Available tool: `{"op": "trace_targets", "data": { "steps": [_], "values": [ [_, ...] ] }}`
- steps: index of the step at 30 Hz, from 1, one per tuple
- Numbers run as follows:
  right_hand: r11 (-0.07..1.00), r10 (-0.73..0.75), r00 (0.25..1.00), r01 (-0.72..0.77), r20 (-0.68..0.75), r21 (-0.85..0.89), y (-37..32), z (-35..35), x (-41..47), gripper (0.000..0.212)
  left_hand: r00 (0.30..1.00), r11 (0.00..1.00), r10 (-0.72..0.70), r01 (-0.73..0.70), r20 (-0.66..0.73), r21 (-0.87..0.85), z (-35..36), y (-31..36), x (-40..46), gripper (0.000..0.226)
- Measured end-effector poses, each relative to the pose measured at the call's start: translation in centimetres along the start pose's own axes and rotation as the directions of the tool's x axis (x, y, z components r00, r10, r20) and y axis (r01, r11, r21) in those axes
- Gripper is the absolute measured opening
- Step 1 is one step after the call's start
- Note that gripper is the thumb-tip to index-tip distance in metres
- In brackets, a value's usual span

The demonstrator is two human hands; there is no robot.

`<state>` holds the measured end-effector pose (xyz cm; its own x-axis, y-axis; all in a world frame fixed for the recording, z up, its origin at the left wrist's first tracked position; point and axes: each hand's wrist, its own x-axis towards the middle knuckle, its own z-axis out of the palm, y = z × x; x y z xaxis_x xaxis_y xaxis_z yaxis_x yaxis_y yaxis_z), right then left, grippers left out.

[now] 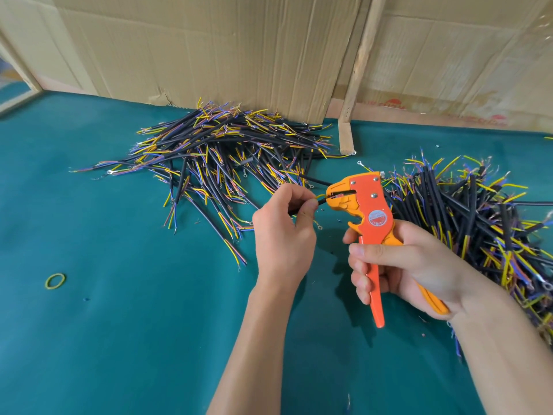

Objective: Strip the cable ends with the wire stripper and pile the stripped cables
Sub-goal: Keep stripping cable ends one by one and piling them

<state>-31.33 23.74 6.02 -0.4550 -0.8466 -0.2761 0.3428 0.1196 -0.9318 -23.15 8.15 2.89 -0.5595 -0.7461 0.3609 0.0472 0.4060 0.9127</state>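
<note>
My right hand grips the handles of an orange wire stripper, whose jaws point left. My left hand pinches a short black cable between thumb and fingers. The cable's yellow-green wire end sits in the stripper's jaws. A large pile of black cables with yellow, blue and brown wire ends lies behind my left hand. A second pile of cables lies to the right, behind my right hand.
The table is covered with teal cloth. A yellow rubber band lies at the left. Cardboard sheets and a wooden strip stand along the table's far edge. Small insulation scraps dot the cloth.
</note>
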Motion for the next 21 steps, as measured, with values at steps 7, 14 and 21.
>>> {"op": "trace_targets", "data": {
  "steps": [7,14,21],
  "values": [
    [0.999,-0.010,1.000,0.010,0.003,-0.033,0.3,0.4,0.3,0.016,0.999,1.000,-0.024,0.024,-0.021,0.011,0.1,-0.1,-0.1,0.016],
    [0.998,-0.029,0.999,0.030,-0.025,0.062,0.6,1.3,0.8,0.030,0.998,1.000,-0.017,0.016,-0.060,-0.004,0.0,0.1,0.0,0.017],
    [0.984,-0.030,0.999,0.025,0.028,0.176,1.1,2.5,0.9,0.024,0.997,1.000,-0.009,0.009,-0.077,-0.004,-0.1,0.1,0.1,0.018]
  ]
}}
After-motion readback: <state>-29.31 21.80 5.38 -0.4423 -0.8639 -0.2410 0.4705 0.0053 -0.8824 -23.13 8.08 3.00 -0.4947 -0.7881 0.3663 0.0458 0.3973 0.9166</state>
